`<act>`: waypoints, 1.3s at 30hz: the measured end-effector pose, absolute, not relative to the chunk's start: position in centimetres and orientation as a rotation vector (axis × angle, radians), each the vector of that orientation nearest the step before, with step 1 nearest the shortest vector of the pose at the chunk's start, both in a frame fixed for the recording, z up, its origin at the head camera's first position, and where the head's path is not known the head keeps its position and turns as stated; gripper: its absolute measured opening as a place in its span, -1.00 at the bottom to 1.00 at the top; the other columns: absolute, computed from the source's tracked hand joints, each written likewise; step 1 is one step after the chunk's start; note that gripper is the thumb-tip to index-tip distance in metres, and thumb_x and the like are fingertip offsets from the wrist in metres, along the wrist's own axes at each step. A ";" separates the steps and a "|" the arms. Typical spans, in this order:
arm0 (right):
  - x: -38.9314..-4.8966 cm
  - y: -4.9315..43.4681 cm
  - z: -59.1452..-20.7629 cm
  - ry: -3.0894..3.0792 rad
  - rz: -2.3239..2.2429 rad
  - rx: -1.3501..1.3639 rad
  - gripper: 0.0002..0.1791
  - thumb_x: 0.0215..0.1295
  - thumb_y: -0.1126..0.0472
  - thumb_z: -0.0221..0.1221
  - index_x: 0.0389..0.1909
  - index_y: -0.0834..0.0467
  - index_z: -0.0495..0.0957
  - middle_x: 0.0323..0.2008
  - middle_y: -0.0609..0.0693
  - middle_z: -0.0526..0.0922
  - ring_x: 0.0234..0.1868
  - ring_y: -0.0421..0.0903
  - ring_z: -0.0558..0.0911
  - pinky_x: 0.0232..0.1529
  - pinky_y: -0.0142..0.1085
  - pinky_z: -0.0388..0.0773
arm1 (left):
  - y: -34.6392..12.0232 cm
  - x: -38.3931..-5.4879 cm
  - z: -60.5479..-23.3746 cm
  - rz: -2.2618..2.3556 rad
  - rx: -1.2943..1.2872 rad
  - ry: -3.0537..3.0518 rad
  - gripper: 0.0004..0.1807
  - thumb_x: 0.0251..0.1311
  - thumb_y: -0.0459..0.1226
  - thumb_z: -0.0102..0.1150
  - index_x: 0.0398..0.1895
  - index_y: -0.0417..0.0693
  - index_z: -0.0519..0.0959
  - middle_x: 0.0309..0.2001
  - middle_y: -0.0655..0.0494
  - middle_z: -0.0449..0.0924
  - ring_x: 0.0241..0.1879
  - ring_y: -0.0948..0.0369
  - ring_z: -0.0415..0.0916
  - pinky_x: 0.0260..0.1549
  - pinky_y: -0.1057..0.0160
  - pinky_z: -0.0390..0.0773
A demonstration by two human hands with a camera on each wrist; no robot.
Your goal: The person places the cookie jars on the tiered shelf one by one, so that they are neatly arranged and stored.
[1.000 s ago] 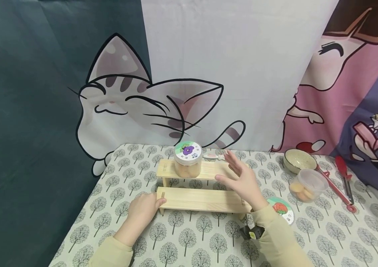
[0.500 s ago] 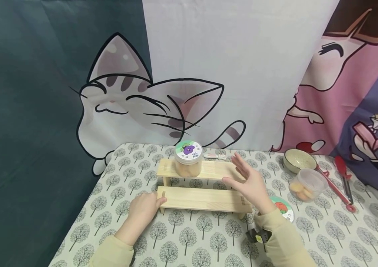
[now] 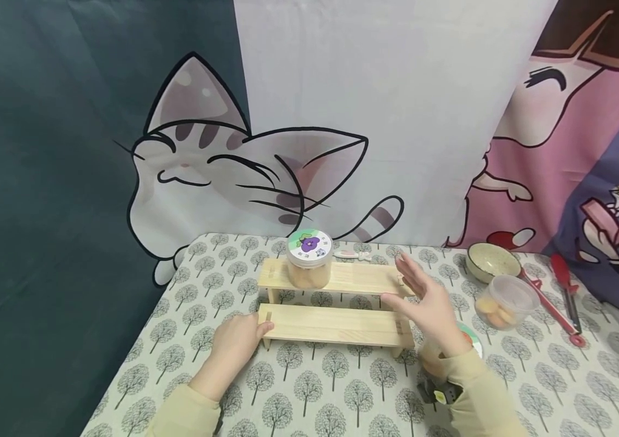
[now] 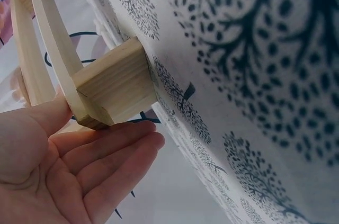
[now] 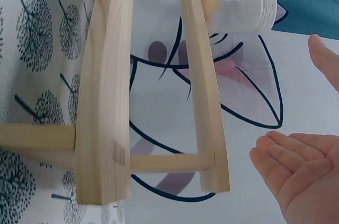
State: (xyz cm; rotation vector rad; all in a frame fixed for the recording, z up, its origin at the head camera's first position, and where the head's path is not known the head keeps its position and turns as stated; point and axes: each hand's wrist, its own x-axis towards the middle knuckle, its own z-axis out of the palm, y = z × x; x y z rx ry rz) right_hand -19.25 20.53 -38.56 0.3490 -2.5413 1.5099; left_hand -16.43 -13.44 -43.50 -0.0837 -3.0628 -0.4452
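A two-tier wooden display stand (image 3: 337, 321) is on the patterned tablecloth. My left hand (image 3: 236, 341) holds the left end of its lower board; in the left wrist view, the thumb lies on one side of the board (image 4: 61, 54) and the fingers (image 4: 114, 155) on the other. On the upper tier, toward the left, sits a clear jar (image 3: 309, 276) with an eggplant picture on its lid. My right hand (image 3: 431, 306) hovers near the stand's right end, fingers spread and holding nothing. Beneath the right wrist, a second jar (image 3: 431, 358) with a green-rimmed lid is partly hidden.
To the right are an uncovered clear tub (image 3: 506, 301) of yellow and orange pieces, a speckled bowl (image 3: 492, 262) and red-handled utensils (image 3: 565, 288). A small white rabbit-shaped item (image 3: 353, 255) lies behind the stand. A cartoon curtain (image 3: 424, 121) hangs at the back.
My right hand has moved to the right, away from the eggplant jar and past the stand's right end. The left hand stays on the stand, and the jar has kept its place.
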 end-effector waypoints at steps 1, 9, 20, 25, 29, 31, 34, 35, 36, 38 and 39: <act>-19.2 20.7 -38.6 -2.537 1.508 0.349 0.02 0.01 0.06 0.43 0.45 -0.10 0.04 0.37 0.05 0.27 0.32 0.03 0.36 0.19 -0.49 0.28 | -13.4 -16.4 -43.5 -0.444 -0.089 -3.061 -0.60 0.18 0.03 0.18 -0.27 -0.16 0.63 -0.52 -0.09 0.61 -0.54 0.01 0.54 -0.63 0.12 0.47; -19.1 21.7 -39.1 -2.539 1.473 0.340 0.00 0.05 0.05 0.40 0.45 -0.05 0.02 0.37 0.04 0.27 0.34 0.04 0.33 0.13 -0.68 0.21 | -13.4 -16.3 -43.4 -0.448 -0.084 -3.059 -0.60 0.17 0.02 0.19 -0.34 -0.18 0.61 -0.54 -0.08 0.59 -0.55 0.01 0.54 -0.63 0.11 0.47; -18.3 22.8 -39.0 -2.557 1.460 0.316 0.00 0.08 0.09 0.38 0.46 -0.09 -0.02 0.38 0.06 0.25 0.34 0.10 0.32 0.10 -0.70 0.20 | -13.4 -16.3 -43.5 -0.472 -0.093 -3.066 -0.60 0.17 0.02 0.18 -0.30 -0.18 0.62 -0.54 -0.07 0.59 -0.56 0.03 0.53 -0.63 0.13 0.47; -18.1 23.7 -39.1 -2.572 1.427 0.286 0.01 0.08 0.09 0.38 0.46 -0.11 -0.03 0.37 0.09 0.26 0.33 0.12 0.33 0.09 -0.71 0.21 | -13.4 -16.3 -43.5 -0.468 -0.096 -3.067 -0.60 0.17 0.02 0.18 -0.28 -0.16 0.62 -0.52 -0.07 0.61 -0.55 0.02 0.55 -0.62 0.12 0.48; -18.1 24.4 -39.3 -2.586 1.433 0.248 -0.01 0.11 0.07 0.36 0.46 -0.15 -0.05 0.38 0.06 0.24 0.33 0.11 0.32 0.08 -0.69 0.25 | -13.5 -16.4 -43.5 -0.463 -0.085 -3.075 -0.60 0.18 0.03 0.18 -0.30 -0.17 0.62 -0.53 -0.08 0.60 -0.55 0.02 0.54 -0.62 0.13 0.47; -18.1 24.7 -39.4 -2.585 1.435 0.231 -0.02 0.13 0.07 0.35 0.46 -0.18 -0.05 0.38 0.05 0.24 0.33 0.09 0.33 0.08 -0.67 0.26 | -13.5 -16.4 -43.5 -0.459 -0.080 -3.080 -0.59 0.18 0.03 0.17 -0.31 -0.17 0.61 -0.52 -0.08 0.60 -0.55 0.02 0.54 -0.63 0.13 0.47; -18.0 25.1 -39.6 -2.574 1.440 0.217 -0.04 0.14 0.09 0.35 0.45 -0.19 -0.04 0.38 0.06 0.26 0.32 0.08 0.34 0.08 -0.66 0.28 | -13.6 -16.4 -43.5 -0.461 -0.080 -3.080 -0.59 0.18 0.03 0.17 -0.31 -0.17 0.61 -0.51 -0.08 0.60 -0.54 0.02 0.55 -0.63 0.13 0.47; -17.9 25.2 -39.6 -2.570 1.441 0.218 -0.05 0.15 0.09 0.34 0.45 -0.19 -0.03 0.37 0.07 0.26 0.32 0.09 0.35 0.08 -0.66 0.28 | -13.6 -16.4 -43.5 -0.464 -0.082 -3.077 -0.60 0.18 0.03 0.17 -0.31 -0.16 0.61 -0.52 -0.08 0.60 -0.54 0.02 0.55 -0.63 0.13 0.47; -17.8 25.3 -39.6 -2.570 1.445 0.215 -0.05 0.15 0.10 0.34 0.45 -0.19 -0.03 0.37 0.08 0.26 0.32 0.09 0.35 0.08 -0.67 0.27 | -13.6 -16.5 -43.5 -0.465 -0.084 -3.075 -0.60 0.18 0.03 0.17 -0.32 -0.16 0.61 -0.52 -0.08 0.60 -0.55 0.03 0.54 -0.63 0.14 0.47; -17.6 25.5 -39.7 -2.578 1.440 0.208 -0.06 0.17 0.10 0.33 0.46 -0.18 -0.04 0.38 0.08 0.26 0.32 0.09 0.34 0.07 -0.68 0.27 | -13.6 -16.5 -43.6 -0.467 -0.085 -3.069 -0.60 0.18 0.03 0.17 -0.33 -0.16 0.61 -0.53 -0.07 0.59 -0.56 0.03 0.54 -0.64 0.14 0.46; -17.6 25.6 -39.7 -2.580 1.436 0.209 -0.06 0.17 0.10 0.32 0.46 -0.17 -0.04 0.37 0.09 0.26 0.32 0.07 0.34 0.08 -0.69 0.26 | -13.6 -16.5 -43.6 -0.469 -0.086 -3.066 -0.60 0.18 0.03 0.17 -0.33 -0.16 0.61 -0.54 -0.07 0.59 -0.56 0.03 0.53 -0.64 0.14 0.46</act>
